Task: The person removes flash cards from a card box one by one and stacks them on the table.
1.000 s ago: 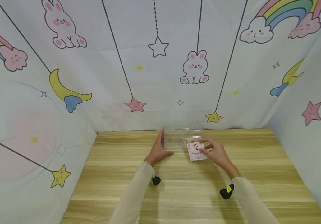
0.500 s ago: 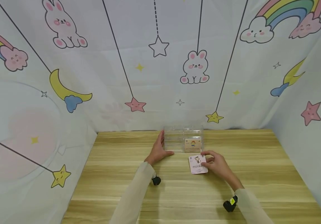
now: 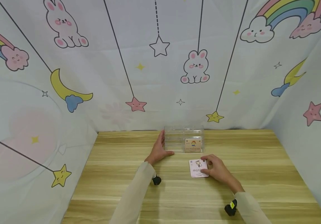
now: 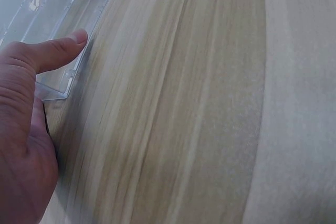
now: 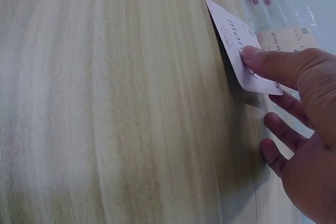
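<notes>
In the head view, my left hand (image 3: 158, 151) grips the left side of a clear plastic compartment box (image 3: 174, 137) standing at the back of the table. The left wrist view shows its thumb (image 4: 63, 50) across the box's front, with the other fingers mostly hidden. A tan picture card (image 3: 193, 145) sits in the box's lower right compartment. My right hand (image 3: 217, 170) pinches a pale pink card (image 3: 195, 165) marked "monkey" between thumb and fingers, in front of the box. In the right wrist view the pink card (image 5: 235, 38) is tilted above the tabletop, with the thumb covering part of its word.
The wood-grain table (image 3: 115, 186) runs up to a white cloth backdrop (image 3: 154, 81) printed with rabbits, stars and rainbows. Cloth also borders both sides. A small black wrist camera (image 3: 156, 180) hangs under the left sleeve, another black camera (image 3: 231, 208) under the right.
My right hand has drawn the pink monkey card away from the box toward me, uncovering the tan card in its compartment. The left hand stays on the box.
</notes>
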`<action>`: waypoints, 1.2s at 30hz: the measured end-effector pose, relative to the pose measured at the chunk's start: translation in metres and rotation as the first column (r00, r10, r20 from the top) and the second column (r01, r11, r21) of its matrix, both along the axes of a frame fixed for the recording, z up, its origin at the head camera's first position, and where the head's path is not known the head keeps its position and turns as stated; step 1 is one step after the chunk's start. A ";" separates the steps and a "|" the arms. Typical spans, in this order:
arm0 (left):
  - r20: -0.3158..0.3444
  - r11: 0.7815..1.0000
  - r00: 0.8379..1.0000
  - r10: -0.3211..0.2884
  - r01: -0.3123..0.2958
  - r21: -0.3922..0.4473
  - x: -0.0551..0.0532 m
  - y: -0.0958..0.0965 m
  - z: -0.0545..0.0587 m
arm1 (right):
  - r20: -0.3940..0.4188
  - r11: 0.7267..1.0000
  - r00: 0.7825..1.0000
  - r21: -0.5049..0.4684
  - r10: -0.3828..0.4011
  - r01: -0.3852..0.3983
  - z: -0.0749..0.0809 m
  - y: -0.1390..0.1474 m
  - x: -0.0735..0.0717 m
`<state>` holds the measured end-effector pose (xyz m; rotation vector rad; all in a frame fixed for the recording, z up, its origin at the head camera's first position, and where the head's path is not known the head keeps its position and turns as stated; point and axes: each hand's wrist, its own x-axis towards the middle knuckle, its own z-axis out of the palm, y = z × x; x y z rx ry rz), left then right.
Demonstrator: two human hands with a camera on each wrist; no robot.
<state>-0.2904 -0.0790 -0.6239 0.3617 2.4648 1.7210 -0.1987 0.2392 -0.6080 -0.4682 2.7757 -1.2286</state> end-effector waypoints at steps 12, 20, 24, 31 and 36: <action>0.001 1.000 1.000 -0.001 0.001 0.013 0.003 0.002 0.005 | -0.039 0.996 0.998 0.087 0.038 -0.035 -0.002 -0.002 0.003; 0.007 1.000 1.000 0.005 -0.005 0.008 0.002 0.001 0.003 | -0.035 0.993 0.999 0.111 0.034 -0.030 -0.003 -0.003 0.004; 0.011 1.000 1.000 0.006 -0.006 0.005 0.002 0.001 0.002 | -0.029 0.992 0.999 0.122 0.035 -0.032 -0.004 -0.003 0.003; 0.013 1.000 1.000 0.007 -0.007 -0.008 0.000 0.001 0.000 | -0.016 0.990 0.999 0.138 0.039 -0.037 -0.003 -0.003 0.003; 0.015 1.000 1.000 0.007 -0.007 -0.004 0.002 0.002 0.001 | -0.036 0.989 0.998 0.139 0.051 -0.045 -0.004 -0.002 0.002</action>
